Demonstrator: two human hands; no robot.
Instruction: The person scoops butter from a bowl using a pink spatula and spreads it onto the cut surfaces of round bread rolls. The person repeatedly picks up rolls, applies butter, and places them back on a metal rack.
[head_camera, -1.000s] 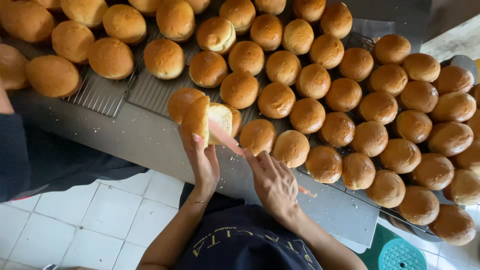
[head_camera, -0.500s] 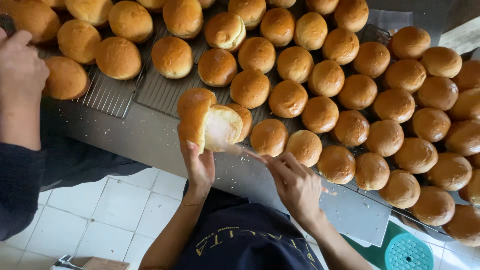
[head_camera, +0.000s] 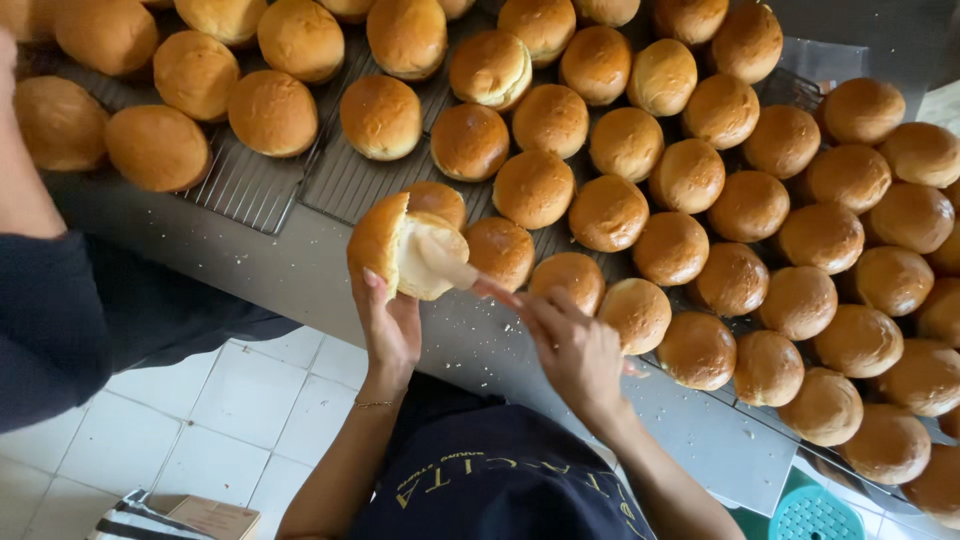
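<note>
**Split bun held open at frame centre**

The bun (head_camera: 405, 245) sits just left of centre, above the tabletop's (head_camera: 300, 270) near edge, cut open with its pale crumb facing right. The left hand (head_camera: 390, 325) cups it from below, fingers curled around the brown crust. The right hand (head_camera: 575, 345), lower centre, is closed around a pale spatula (head_camera: 447, 265) whose tip lies on the crumb. Rows of whole buns (head_camera: 610, 210) fill wire racks (head_camera: 345, 185) across the upper frame. Another person's dark sleeve (head_camera: 50, 320) enters at left. A cardboard box (head_camera: 205, 517) lies on the tiled floor (head_camera: 210, 420), lower left; a teal perforated lid (head_camera: 815, 515) shows lower right.
</note>
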